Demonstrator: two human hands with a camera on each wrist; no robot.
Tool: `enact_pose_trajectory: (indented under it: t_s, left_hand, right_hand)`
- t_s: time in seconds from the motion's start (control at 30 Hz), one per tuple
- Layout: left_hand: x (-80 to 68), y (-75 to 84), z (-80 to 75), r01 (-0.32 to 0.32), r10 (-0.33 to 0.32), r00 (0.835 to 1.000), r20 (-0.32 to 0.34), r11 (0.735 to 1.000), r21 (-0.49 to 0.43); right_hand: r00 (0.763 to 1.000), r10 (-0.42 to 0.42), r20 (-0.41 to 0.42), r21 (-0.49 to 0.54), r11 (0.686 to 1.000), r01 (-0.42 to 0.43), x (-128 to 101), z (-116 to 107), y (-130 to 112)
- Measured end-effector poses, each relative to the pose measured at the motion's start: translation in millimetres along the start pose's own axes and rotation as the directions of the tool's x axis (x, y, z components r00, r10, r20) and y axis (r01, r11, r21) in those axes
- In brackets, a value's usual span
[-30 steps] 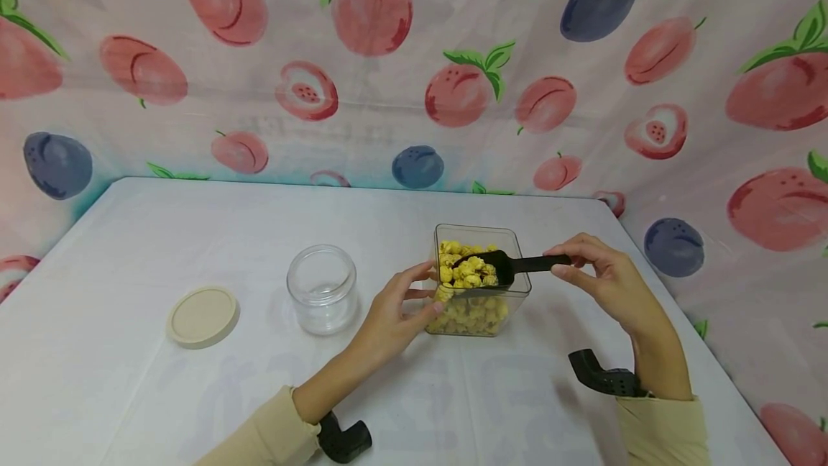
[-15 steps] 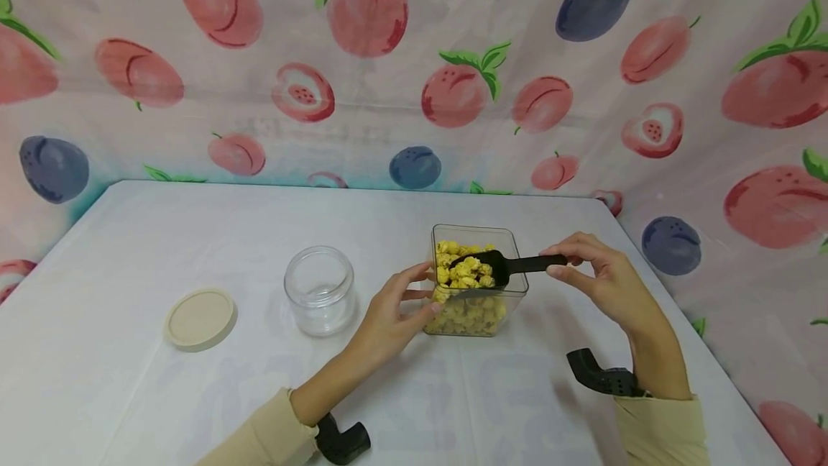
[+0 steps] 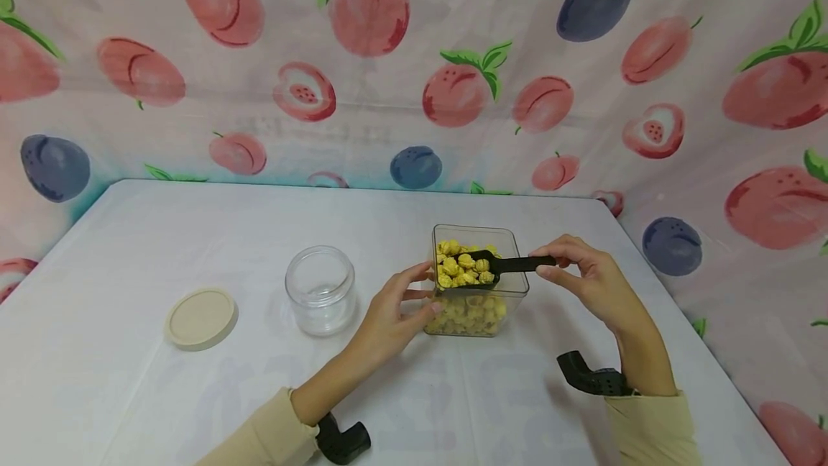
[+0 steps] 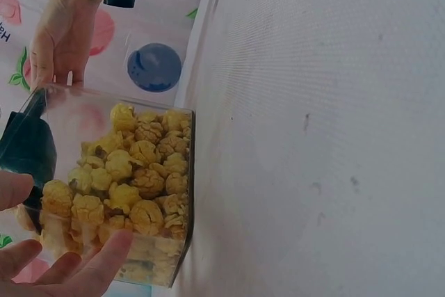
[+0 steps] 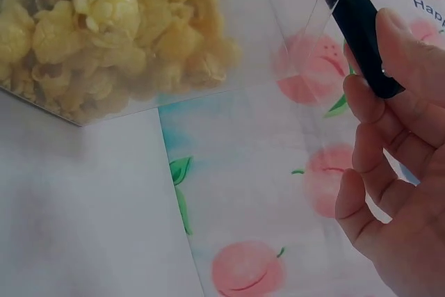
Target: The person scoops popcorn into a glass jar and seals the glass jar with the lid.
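A clear square plastic container (image 3: 517, 285) holds yellow popcorn (image 4: 142, 172) and stands on the white-covered table. My left hand (image 3: 394, 311) grips its left side, thumb at the front and fingers spread along the wall. With thumb and fingertips my right hand (image 3: 591, 279) pinches the handle end of a black scoop (image 3: 520, 265). The scoop's bowl lies inside the container, level with the top of the popcorn, with several pieces on it. In the right wrist view, the handle (image 5: 358, 29) slants down to the pinching fingers.
Left of the container stands a round clear jar (image 3: 320, 293), open at the top. A cream-coloured round lid (image 3: 201, 318) lies flat farther left. Behind and to the right of the table (image 3: 233, 229) hangs a fruit-patterned cloth (image 3: 382, 106).
My right hand has moved left, pushing the scoop farther into the popcorn. Pieces around its bowl have shifted. The left hand and container have stayed in place.
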State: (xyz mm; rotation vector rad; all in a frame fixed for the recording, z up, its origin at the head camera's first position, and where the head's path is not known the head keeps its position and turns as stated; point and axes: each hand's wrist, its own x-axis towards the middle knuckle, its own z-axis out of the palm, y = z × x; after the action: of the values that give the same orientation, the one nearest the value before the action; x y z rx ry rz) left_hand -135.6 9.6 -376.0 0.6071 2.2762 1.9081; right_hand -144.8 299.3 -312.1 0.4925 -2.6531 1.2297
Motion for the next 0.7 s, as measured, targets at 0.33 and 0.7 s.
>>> enact_pose_trajectory:
  t_s: [0.33,0.7]
  left_hand:
    - [-0.4,-0.2,1.1,0.001,-0.001,1.0,-0.004,1.0,0.001]
    - [-0.8,-1.4,4.0,-0.01,0.01,1.0,-0.002,1.0,-0.011]
  right_hand:
    - [0.999,0.036,-0.007,0.049,0.998,-0.036,1,2,4]
    - [0.997,0.081,0.008,0.207,0.975,-0.081,1,2,17]
